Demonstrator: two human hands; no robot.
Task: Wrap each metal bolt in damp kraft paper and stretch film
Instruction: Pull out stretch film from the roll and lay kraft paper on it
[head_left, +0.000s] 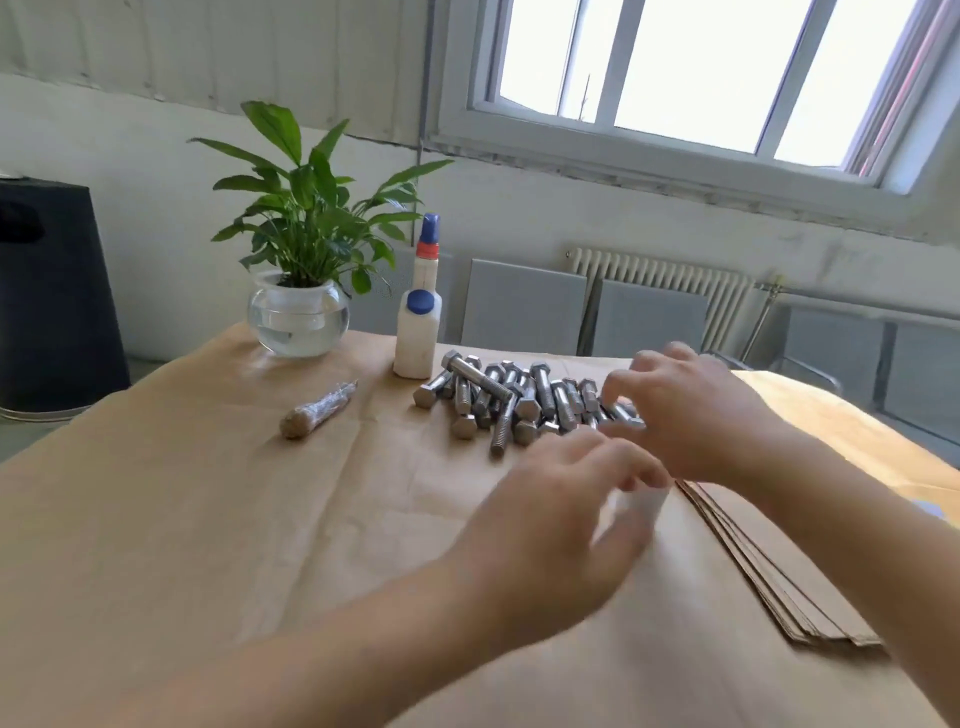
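Observation:
Several bare steel hex bolts (498, 400) lie in a loose pile on the kraft-paper-covered table (208, 519). One bolt wrapped in kraft paper and film (318, 410) lies apart to the left. My right hand (696, 410) is over the pile's right end, its thumb and curled fingers closing round a bolt (623, 413). My left hand (550, 519) is blurred, its fingers stretched out over a small whitish object (641, 506) that I cannot identify. A stack of cut kraft sheets (779, 561) lies at the right, partly under my right forearm.
A white squeeze bottle with blue caps (417, 332) stands behind the bolts. A plant in a glass water bowl (297, 317) sits at the back left. Grey chairs (524, 306), a radiator and a window are beyond the table. A black bin (52, 296) stands far left.

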